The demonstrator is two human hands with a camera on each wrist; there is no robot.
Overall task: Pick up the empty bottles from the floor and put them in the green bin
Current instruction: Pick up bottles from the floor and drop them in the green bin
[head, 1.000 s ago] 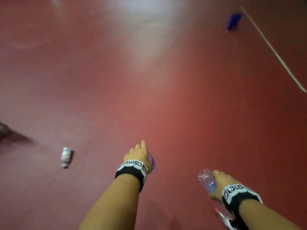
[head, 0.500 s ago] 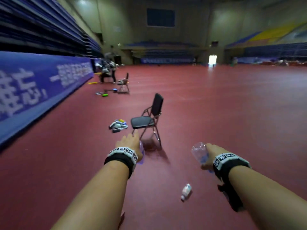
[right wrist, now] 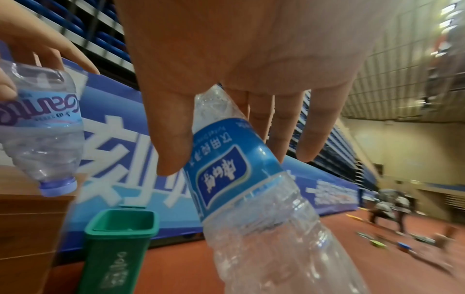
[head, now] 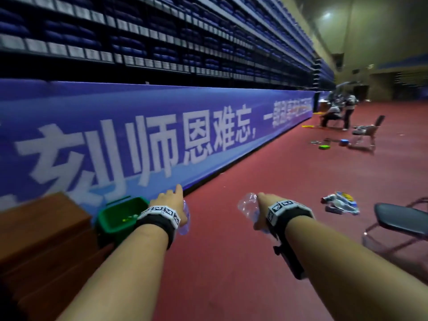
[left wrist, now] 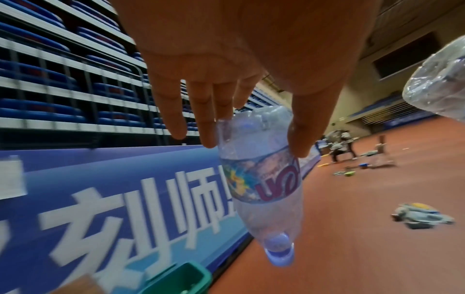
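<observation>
You have turned from the chair: the green bin (head: 111,218) now sits just beyond your left hand (head: 170,202), each hand pinching a bottle.

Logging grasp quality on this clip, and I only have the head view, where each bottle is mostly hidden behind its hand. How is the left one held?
Observer: The left hand pinches the purple-labelled bottle by its base end, thumb against fingers, with the cap pointing down.
Operator: And the right?
Observer: The right hand holds the blue-labelled bottle the same way, by its crumpled base end. The label is upside down and the neck end runs out of frame.
Operator: Anything on the bin's front?
Observer: The near wall of the green bin carries white lettering, too blurred to read.
</observation>
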